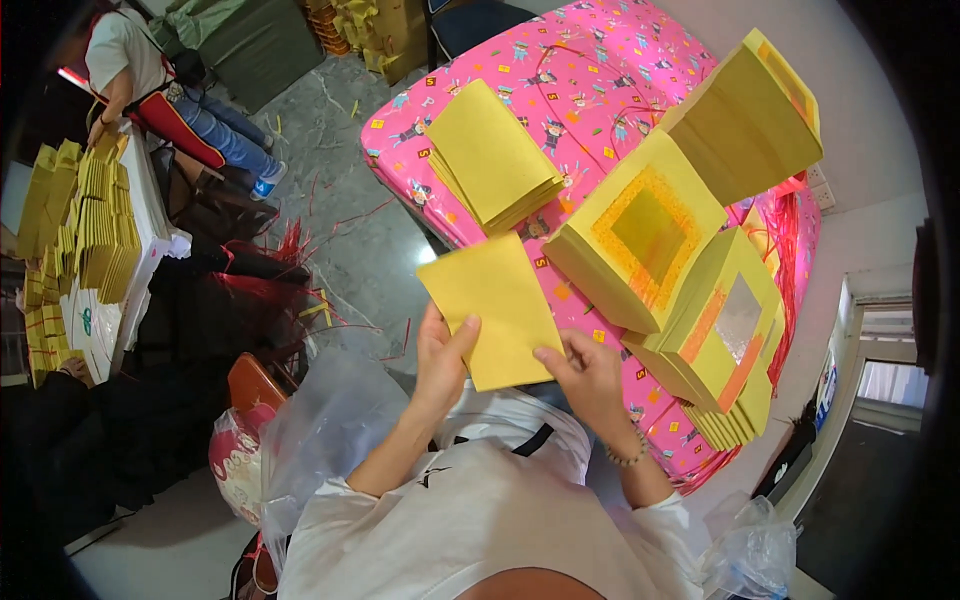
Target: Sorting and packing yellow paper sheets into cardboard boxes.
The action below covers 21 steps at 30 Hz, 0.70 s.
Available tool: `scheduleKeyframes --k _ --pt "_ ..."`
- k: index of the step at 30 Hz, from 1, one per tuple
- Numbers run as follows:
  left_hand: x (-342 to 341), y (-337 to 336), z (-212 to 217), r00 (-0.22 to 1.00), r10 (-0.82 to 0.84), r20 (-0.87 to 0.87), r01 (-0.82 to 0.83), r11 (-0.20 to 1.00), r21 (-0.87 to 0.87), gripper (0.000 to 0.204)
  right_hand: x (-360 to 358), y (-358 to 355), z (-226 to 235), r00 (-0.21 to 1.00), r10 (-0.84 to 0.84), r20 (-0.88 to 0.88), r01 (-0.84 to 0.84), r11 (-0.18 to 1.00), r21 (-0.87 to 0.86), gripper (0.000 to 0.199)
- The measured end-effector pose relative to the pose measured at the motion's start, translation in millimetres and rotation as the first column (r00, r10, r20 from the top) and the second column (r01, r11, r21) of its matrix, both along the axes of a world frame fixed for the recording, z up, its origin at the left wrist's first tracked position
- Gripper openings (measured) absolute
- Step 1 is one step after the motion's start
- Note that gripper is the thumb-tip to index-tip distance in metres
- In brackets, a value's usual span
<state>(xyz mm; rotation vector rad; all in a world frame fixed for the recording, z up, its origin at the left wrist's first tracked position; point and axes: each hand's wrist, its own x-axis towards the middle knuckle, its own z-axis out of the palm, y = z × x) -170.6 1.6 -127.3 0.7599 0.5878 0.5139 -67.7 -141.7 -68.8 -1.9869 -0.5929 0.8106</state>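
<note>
A plain yellow paper sheet, perhaps several layers thick, is held up in front of my body. My left hand grips its left edge, thumb on top and fingers beneath. At the lower right corner, my right hand pinches the same paper between thumb and fingers. Just beyond it, a stack of yellow paper lies on the pink patterned table cover. To the right sits a large stack of yellow paper with an orange printed frame, and another stack with an orange and silver patch lies nearer me.
A tall yellow paper block stands at the far right, near bundles of red string. On the left, another table carries bundled yellow paper, with a person beside it. A clear plastic bag sits by my left side.
</note>
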Motion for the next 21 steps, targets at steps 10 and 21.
scheduleKeyframes --k 10,21 --pt "82.1 108.3 45.0 0.994 0.039 0.099 -0.076 0.91 0.409 0.041 103.4 101.3 58.4 0.865 0.071 0.497 -0.165 0.975 0.149 0.031" --pt "158.6 154.4 -48.5 0.992 0.089 -0.085 -0.032 0.854 0.52 0.037 191.1 158.3 0.0 0.865 0.273 0.421 -0.148 0.941 -0.305 0.031"
